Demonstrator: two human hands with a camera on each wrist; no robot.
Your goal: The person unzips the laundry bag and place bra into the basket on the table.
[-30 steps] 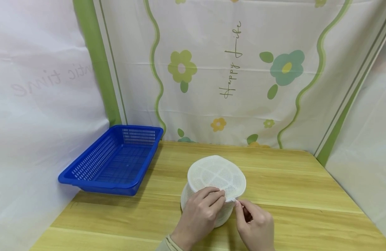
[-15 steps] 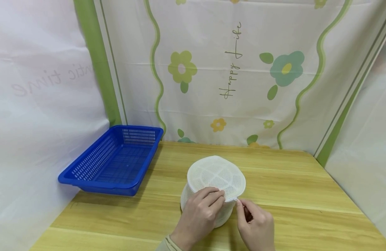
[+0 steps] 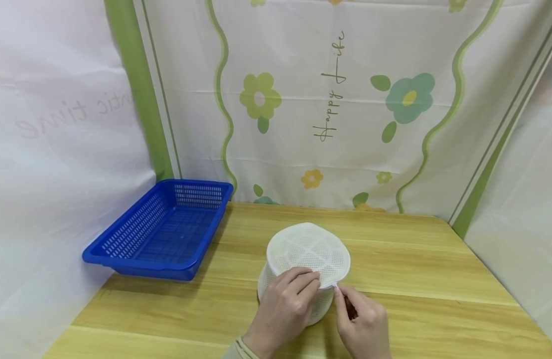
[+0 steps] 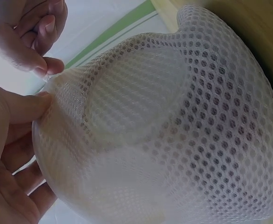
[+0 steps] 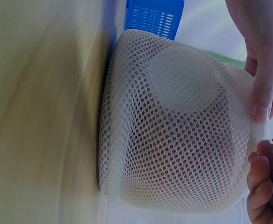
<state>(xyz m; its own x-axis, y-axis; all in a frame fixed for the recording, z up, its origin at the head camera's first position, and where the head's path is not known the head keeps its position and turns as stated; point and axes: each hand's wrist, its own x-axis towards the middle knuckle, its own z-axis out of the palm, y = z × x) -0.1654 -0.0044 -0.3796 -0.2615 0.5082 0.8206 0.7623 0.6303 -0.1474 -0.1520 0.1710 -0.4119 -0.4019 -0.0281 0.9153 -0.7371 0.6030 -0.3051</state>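
Note:
A white mesh laundry bag (image 3: pixel 308 244) stands upright on the table, round and drum-shaped, with a flat mesh top edged by a white rim. My left hand (image 3: pixel 285 304) holds that rim at the near side, its fingers on the top and its thumb (image 4: pixel 26 107) on the side wall. At the rim's near right, my right hand (image 3: pixel 363 319) pinches a small white zipper pull (image 3: pixel 335 284) between thumb and forefinger; the fingertips mostly hide it. In the right wrist view, a pale round patch (image 5: pixel 185 78) shows through the mesh side; what it is I cannot tell.
A blue plastic basket (image 3: pixel 173 267) with slotted walls sits at the left of the wooden table (image 3: pixel 419 259). Printed white curtains (image 3: pixel 303 149) enclose the back and both sides.
My right hand has shifted slightly left at the rim, still pinching the zipper pull. The left hand and the laundry bag stay almost where they were.

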